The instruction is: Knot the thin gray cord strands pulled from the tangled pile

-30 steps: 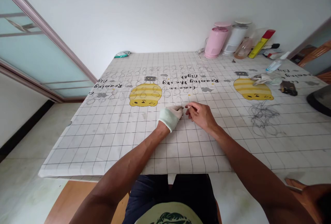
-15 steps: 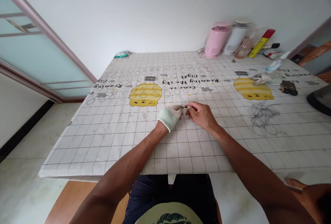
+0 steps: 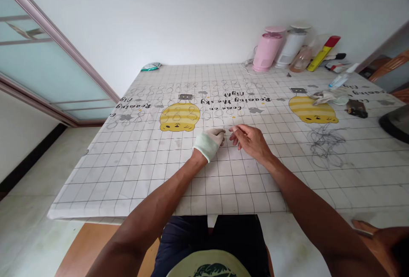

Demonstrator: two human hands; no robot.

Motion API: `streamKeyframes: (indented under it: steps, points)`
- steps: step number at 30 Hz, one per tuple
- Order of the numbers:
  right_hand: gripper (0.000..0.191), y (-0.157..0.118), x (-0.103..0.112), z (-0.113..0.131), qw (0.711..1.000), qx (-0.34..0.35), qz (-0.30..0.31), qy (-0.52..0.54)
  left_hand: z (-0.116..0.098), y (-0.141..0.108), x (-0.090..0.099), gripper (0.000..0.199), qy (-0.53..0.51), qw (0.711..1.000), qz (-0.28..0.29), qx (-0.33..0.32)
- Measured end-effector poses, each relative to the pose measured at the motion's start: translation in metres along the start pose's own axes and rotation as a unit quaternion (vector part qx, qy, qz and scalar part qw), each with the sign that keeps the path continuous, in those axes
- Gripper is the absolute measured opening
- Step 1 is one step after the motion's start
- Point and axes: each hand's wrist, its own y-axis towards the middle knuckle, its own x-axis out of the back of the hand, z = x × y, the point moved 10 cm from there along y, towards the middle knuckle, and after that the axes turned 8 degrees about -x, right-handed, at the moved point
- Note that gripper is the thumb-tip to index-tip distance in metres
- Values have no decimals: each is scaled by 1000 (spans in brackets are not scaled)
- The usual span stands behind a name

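Observation:
My left hand [image 3: 209,142] wears a pale knitted glove and rests near the middle of the table. Its thumb and forefinger are pinched together, and a faint arc of thin wire [image 3: 223,122] runs up from the fingertips. A short gap to the right, my bare right hand [image 3: 251,141] has bent fingers, slightly apart, with nothing visible in them. Rows of wire loops [image 3: 188,111] shaped like figure eights lie beyond my hands. A loose tangle of dark thin wire [image 3: 326,145] sits to the right.
The table [image 3: 137,183] has a checked cloth with yellow prints. At the back right stand a pink cylinder [image 3: 268,51], a white one [image 3: 289,49] and bottles. A glove [image 3: 329,97], a small dark box [image 3: 357,108] and a spray bottle [image 3: 343,76] lie right. A green packet [image 3: 151,67] is at back left.
My right hand has moved slightly right, away from the left fingertips, and its fingers have loosened. The gloved left hand has shifted a little left.

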Motion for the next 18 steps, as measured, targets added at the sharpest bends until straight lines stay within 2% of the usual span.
streamKeyframes:
  steps: [6, 9, 12, 18]
  points:
    - [35, 3, -11, -7, 998, -14, 38, 42, 0, -1, -3, 30, 3, 1000, 9, -8]
    - [38, 3, -16, -9, 996, -27, 58, 66, -9, -3, -2, 31, 57, 997, 20, -37]
    - [44, 1, -12, -6, 993, -29, 53, 101, -11, -5, 2, 32, 106, 994, 13, -26]
    - [39, 0, -11, -5, 997, -26, 45, 58, -10, -5, 3, 32, 113, 993, 6, -15]
